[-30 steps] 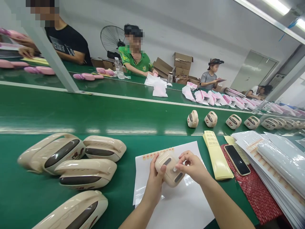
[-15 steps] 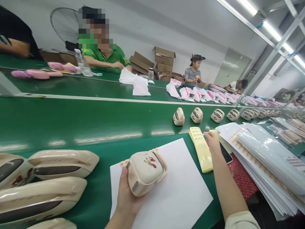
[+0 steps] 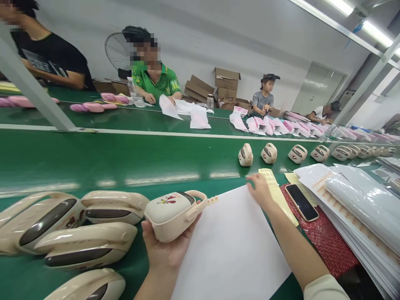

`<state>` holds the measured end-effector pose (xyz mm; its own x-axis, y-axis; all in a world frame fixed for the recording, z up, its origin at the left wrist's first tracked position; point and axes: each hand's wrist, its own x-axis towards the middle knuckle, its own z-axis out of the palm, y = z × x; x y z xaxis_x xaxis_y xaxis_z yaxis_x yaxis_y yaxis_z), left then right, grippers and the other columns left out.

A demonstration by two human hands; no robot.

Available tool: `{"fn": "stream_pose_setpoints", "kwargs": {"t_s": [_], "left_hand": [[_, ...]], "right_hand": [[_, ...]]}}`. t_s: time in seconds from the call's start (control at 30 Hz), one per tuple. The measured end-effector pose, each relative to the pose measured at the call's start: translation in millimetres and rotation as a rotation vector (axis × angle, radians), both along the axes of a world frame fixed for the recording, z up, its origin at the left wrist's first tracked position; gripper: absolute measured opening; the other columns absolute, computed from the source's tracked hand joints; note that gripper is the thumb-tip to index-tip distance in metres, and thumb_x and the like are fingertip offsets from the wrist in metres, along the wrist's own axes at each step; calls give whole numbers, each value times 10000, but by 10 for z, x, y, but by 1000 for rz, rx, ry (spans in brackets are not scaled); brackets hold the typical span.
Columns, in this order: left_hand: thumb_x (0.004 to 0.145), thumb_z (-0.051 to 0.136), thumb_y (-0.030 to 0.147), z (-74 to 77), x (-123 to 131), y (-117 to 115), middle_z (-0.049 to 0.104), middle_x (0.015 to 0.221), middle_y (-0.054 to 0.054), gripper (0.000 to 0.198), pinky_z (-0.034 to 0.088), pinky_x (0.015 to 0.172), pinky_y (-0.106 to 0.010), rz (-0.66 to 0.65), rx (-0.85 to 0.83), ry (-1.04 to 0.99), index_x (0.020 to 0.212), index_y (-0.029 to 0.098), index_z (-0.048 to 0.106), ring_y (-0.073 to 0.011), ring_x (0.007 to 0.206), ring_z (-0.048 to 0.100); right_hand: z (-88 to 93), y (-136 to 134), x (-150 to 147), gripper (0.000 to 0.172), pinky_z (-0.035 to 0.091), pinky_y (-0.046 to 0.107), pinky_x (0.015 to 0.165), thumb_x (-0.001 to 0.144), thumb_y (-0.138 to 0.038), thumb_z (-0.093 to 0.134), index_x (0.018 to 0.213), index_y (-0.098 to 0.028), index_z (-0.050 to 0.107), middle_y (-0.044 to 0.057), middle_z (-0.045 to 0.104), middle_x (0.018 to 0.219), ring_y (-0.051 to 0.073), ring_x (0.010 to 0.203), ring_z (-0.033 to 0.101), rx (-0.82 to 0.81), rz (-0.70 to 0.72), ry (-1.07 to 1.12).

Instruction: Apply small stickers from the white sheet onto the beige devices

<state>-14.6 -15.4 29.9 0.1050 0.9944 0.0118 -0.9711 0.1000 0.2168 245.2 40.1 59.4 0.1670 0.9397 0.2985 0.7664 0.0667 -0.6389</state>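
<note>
A cream, rounded device with a loop handle and a red flower print [image 3: 170, 216] rests in my left hand [image 3: 168, 250], whose fingers wrap it from below. Its handle points to the right, near a row of small orange stickers [image 3: 213, 200] on the edge of a white sheet [image 3: 231, 250]. My right hand [image 3: 260, 192] is over the sheet's upper right corner, its thumb and fingertips drawn together; whatever they pinch is too small to make out. Just right of it lies a strip of yellow label paper [image 3: 281, 200].
More cream devices [image 3: 90, 246] lie at the left. Small ones [image 3: 246, 155] stand in a row along the green belt [image 3: 140, 154]. At right are a phone [image 3: 301, 202], red bubble wrap [image 3: 331, 246] and stacked white sheets [image 3: 346, 216]. Co-workers sit across the bench.
My right hand has moved left from the yellow labels to over the white sheet. My left hand has turned the device, so its handle faces right. The view has shifted left.
</note>
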Motion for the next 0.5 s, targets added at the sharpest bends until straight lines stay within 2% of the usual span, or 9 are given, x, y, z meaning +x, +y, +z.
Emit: {"fn": "stream_pose_setpoints", "kwargs": {"t_s": [0.03, 0.07, 0.13, 0.27, 0.37, 0.43, 0.5], "left_hand": [[634, 679, 448, -42, -12, 23, 654, 1131, -41, 621, 503, 827, -501, -18, 23, -53, 1209, 312, 486, -305, 1022, 590], [655, 668, 441, -82, -23, 43, 663, 1118, -36, 569, 505, 826, -498, -44, 49, -98, 1186, 316, 502, -294, 1008, 602], [681, 654, 437, -144, -41, 70, 667, 1115, -34, 495, 501, 839, -484, -98, 102, -147, 1145, 313, 535, -285, 1013, 605], [674, 680, 404, -186, -45, 87, 654, 1137, -79, 492, 491, 868, -441, -126, 173, -134, 1127, 247, 571, -299, 1057, 579], [693, 675, 391, -172, -5, 80, 641, 1157, -87, 467, 485, 881, -421, -114, 169, -140, 1124, 239, 580, -302, 1081, 563], [710, 666, 371, -146, 39, 66, 641, 1159, -79, 429, 489, 877, -415, -81, 178, -148, 1114, 250, 588, -305, 1085, 560], [721, 659, 356, -110, 86, 45, 643, 1153, -87, 414, 498, 864, -409, -42, 201, -144, 1114, 244, 594, -314, 1081, 561]], "right_hand": [[-37, 3, -207, 250, 410, 341, 866, 735, -150, 564, 970, -218, 620, 77, 534, 1012, 204, 960, 523, -7, 220, -51], [-80, 10, -398, 303, 437, 337, 821, 751, -166, 560, 1045, -227, 594, 77, 522, 1045, 193, 913, 539, -24, 339, -87], [-168, 42, -689, 330, 450, 351, 779, 749, -163, 575, 1073, -227, 584, 82, 520, 1043, 200, 882, 549, -77, 455, -124], [-248, 132, -860, 132, 441, 360, 753, 684, -62, 606, 725, -186, 630, 57, 545, 872, 209, 837, 558, -199, 416, -4], [-174, 102, -840, 115, 452, 327, 723, 707, -86, 585, 640, -179, 581, 63, 545, 916, 188, 852, 566, -181, 357, 107], [-76, 7, -882, 98, 453, 327, 747, 710, -192, 617, 625, -183, 570, 75, 555, 995, 200, 936, 561, -177, 321, 388], [25, -128, -999, 174, 437, 352, 809, 659, -315, 670, 593, -189, 569, 82, 568, 1055, 235, 1046, 525, -178, 325, 763]]}}
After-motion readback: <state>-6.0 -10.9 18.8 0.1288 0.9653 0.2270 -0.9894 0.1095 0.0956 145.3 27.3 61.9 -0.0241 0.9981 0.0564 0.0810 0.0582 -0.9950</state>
